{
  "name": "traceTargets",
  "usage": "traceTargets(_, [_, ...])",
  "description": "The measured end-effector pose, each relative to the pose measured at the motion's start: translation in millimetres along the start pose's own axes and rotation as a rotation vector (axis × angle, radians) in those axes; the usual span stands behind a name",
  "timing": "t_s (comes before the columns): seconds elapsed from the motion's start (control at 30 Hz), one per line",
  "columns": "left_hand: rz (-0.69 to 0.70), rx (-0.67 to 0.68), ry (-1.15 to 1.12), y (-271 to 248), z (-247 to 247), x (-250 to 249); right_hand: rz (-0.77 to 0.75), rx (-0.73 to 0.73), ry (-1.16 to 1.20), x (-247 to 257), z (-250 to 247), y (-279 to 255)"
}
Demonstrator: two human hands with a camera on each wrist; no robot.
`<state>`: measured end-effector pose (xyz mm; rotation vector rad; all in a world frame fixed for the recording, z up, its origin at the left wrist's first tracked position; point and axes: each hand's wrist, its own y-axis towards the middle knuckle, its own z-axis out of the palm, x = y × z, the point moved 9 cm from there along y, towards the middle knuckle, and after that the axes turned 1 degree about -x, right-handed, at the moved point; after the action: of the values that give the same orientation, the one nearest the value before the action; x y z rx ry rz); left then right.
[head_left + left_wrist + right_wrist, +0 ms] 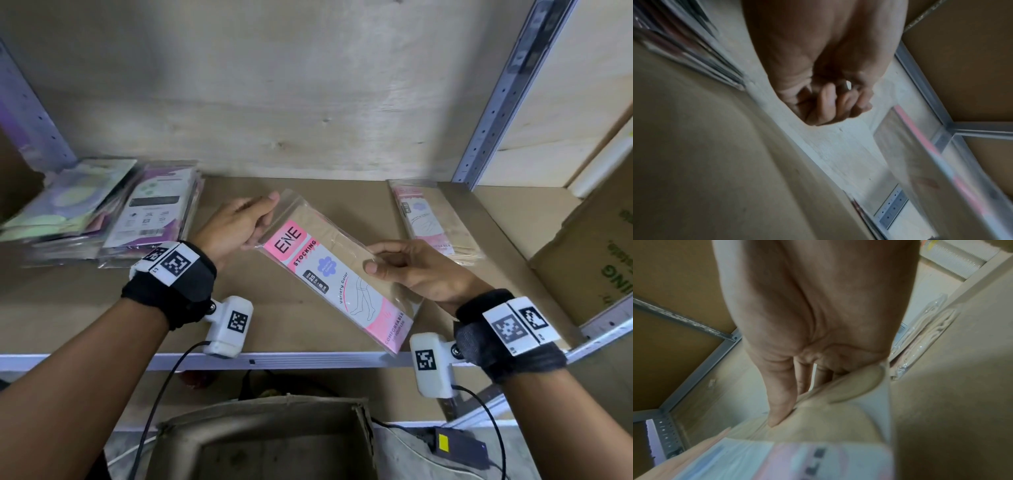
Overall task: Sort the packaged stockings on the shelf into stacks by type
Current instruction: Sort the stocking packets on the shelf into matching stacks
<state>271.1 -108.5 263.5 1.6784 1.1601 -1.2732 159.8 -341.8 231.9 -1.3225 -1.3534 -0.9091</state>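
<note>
Head view: right hand [407,270] pinches the pink stocking pack [337,279], left hand [239,222] loosely curled at its 10 o'clock corner; slick plastic could slip, missing the matching pack [435,222] at 2 o'clock

both forearms bare, no sleeves. left hand [236,219] has a black wrist strap [171,291] carrying white blocks with black square code markers. a white camera housing [229,325] with its own marker hangs below, black cable [161,383] trailing off it. right hand [418,270], same kit: black strap [507,346], white marker blocks, white housing [431,366], black cable [493,425].
</note>
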Motion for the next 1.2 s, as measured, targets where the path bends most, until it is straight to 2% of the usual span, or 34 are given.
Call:
traceTargets(0.13, [-0.071,-0.015,-0.097,-1.2,-0.3,3.6,0.0,0.013,0.017,1.9,3.4,-0.9])
traceTargets(0.33, [-0.203,0.143,-0.614,-4.4,19.1,5.7,-0.028,-0.003,0.049,8.7,6.1,0.8])
traceTargets(0.43, [-0.212,0.185,-0.7,-4.8,25.8,0.9,-0.052,-0.014,0.047,10.9,7.0,2.5])
traceTargets(0.53, [-0.209,0.167,-0.75,-3.1,28.3,-0.7,-0.067,-0.007,0.063,11.5,7.0,3.3])
traceTargets(0.67, [-0.162,0.052,-0.651,9.0,23.4,7.0,-0.051,-0.043,0.063,7.0,-2.7,3.9])
traceTargets(0.77, [-0.236,-0.072,-0.698,17.1,25.9,22.0,-0.014,-0.157,0.065,-0.4,-21.7,4.5])
traceTargets(0.83, [-0.308,-0.082,-0.703,18.9,36.8,32.5,0.009,-0.268,0.079,-5.6,-37.9,3.6])
traceTargets(0.9, [-0.345,-0.003,-0.583,18.8,56.8,37.4,0.022,-0.356,0.119,-9.7,-51.4,1.8])
traceTargets(0.97, [-0.336,0.133,-0.406,12.9,84.7,33.5,0.048,-0.426,0.16,-13.3,-63.0,-1.2])
traceTargets(1.1, [-0.196,0.427,-0.212,-9.2,145.5,11.2,0.092,-0.512,0.242,-17.6,-77.3,-6.5])
traceTargets(1.13, [-0.147,0.464,-0.199,-12.2,156.9,4.5,0.095,-0.543,0.255,-17.7,-81.6,-7.9])
traceTargets(1.2, [-0.076,0.408,-0.191,-7.3,168.3,-8.7,0.088,-0.619,0.263,-15.5,-93.4,-11.6])
